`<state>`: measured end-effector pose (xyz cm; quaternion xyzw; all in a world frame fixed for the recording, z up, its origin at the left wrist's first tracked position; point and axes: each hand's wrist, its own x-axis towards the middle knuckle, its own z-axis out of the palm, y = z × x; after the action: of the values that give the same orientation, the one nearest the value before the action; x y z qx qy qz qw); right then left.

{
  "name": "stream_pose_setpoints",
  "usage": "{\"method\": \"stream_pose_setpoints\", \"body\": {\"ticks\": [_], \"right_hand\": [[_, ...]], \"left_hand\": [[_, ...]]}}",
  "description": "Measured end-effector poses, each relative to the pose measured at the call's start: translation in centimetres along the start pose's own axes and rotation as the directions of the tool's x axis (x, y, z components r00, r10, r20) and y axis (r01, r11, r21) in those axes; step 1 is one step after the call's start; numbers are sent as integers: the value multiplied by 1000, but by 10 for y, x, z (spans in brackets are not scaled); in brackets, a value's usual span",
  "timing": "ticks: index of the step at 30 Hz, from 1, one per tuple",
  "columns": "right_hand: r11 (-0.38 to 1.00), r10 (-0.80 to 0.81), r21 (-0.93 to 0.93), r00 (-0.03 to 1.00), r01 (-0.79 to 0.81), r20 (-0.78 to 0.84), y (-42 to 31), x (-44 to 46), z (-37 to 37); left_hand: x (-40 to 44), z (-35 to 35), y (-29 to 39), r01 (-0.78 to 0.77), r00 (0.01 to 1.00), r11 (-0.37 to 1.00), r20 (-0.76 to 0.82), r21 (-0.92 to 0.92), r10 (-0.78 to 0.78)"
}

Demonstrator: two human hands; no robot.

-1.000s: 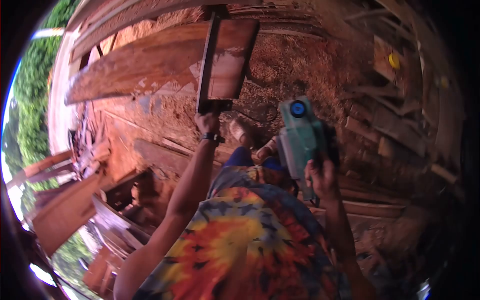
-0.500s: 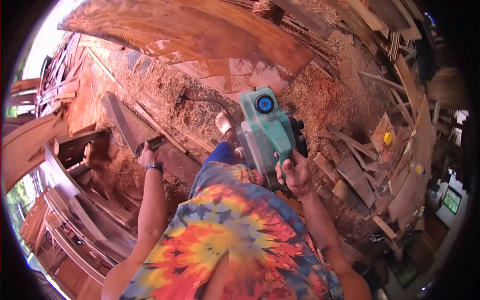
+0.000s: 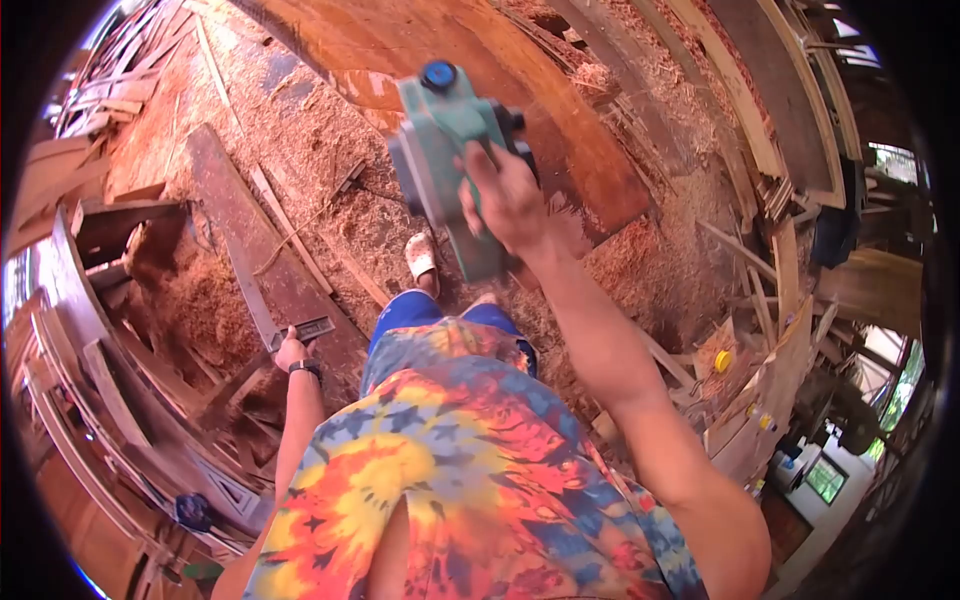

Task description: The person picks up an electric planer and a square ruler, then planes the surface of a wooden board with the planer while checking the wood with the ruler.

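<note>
My right hand (image 3: pixel 503 200) is wrapped round the handle of a green power planer (image 3: pixel 448 135) with a blue knob, raised over the near edge of a large reddish-brown slab (image 3: pixel 570 140). Lower left, my left hand (image 3: pixel 290 351) grips a try square (image 3: pixel 304 331) at its corner, its long blade pointing up and left. Beneath the square lies a dark plank (image 3: pixel 235 200) on the ground.
Wood shavings (image 3: pixel 300 140) cover the ground around my sandalled foot (image 3: pixel 421 258). A thin cord runs near the plank. Long boards (image 3: pixel 735 90) lean at the upper right, a yellow round object (image 3: pixel 722 361) lies at right, and timber (image 3: pixel 100 330) is stacked at left.
The planer has moved up and left in my right hand, from beside my legs to over the slab. My left hand has lowered the square. The view has shifted to the right.
</note>
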<state>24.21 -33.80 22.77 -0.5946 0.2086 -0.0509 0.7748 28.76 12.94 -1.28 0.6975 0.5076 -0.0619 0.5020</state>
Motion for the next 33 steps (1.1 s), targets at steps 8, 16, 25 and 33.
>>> {"method": "stream_pose_setpoints", "body": {"ticks": [8,16,25,33], "right_hand": [[987,-62,-131,981,87,185,-5,176,20],[975,89,-217,973,-42,214,6,-63,-55],[958,263,-153,955,-242,139,27,-231,-127],[975,148,-192,969,-109,197,18,-121,-70]], "left_hand": [[-57,-28,-58,-39,998,994,-61,-107,33],[-142,-59,-153,84,981,980,-159,-180,-113],[-176,-72,-216,245,954,965,-202,92,-223],[-154,-57,-191,263,949,961,-156,-83,-273]]}}
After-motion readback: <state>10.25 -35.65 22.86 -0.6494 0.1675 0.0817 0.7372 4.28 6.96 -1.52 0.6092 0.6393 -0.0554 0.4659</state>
